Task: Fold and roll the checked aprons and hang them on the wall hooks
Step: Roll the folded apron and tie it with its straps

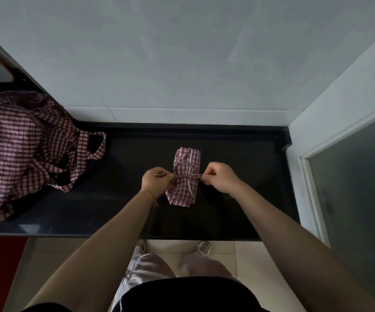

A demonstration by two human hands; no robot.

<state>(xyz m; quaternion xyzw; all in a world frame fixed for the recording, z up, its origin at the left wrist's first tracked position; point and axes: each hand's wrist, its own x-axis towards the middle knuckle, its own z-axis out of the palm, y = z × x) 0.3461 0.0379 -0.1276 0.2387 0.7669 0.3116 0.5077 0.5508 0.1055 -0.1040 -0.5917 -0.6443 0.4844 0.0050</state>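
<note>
- One rolled bundle of maroon-and-white checked apron cloth (185, 176) lies on the glossy black stone surface (238, 199), near the middle of it and somewhat toward the front edge, its long axis running away from the person.
- A thin checked tie strap (187, 176) crosses the bundle's waist, drawn taut to either side.
- The left hand (156, 182) sits just beside the bundle's left flank, fingers curled and pinching one end of the strap.
- The right hand (219, 177) sits just beside the right flank, fingers curled into a fist around the other end.
- A loose heap of crumpled maroon-and-white checked aprons (17, 152) covers the surface's left end, well apart from the bundle, its strap loops trailing toward the centre.
- A pale grey wall (182, 52) rises behind the surface, and a frosted glass door with a white frame (350, 176) stands at the right.
- Below the front edge, pale floor tiles (245, 257) and a white shoe (202, 247) show.
</note>
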